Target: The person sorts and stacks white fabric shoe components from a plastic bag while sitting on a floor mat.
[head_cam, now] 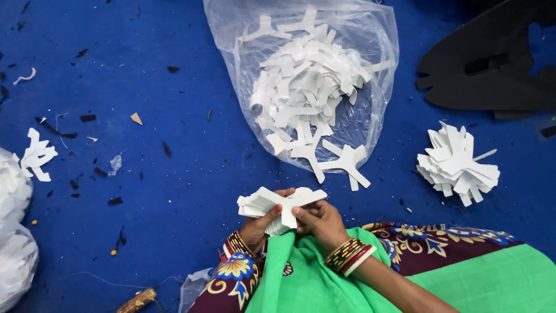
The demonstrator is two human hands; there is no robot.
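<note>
My left hand (pixel 259 225) grips a small stack of white cross-shaped cut-outs (pixel 263 202) low in the middle of the view. My right hand (pixel 322 221) pinches the top white piece (pixel 301 199) of that stack with thumb and fingers. Both wrists wear bangles. Just beyond my hands lies a clear plastic bag (pixel 370 116) holding several loose white cut-outs (pixel 307 87), with a few pieces (pixel 347 162) spilling from its mouth.
A fanned pile of stacked white cut-outs (pixel 457 165) sits to the right on the blue floor (pixel 145 191). Black foam sheets (pixel 492 64) lie at the top right. More white pieces (pixel 37 155) and white bags (pixel 14 232) are at the left. Green cloth (pixel 313 278) covers my lap.
</note>
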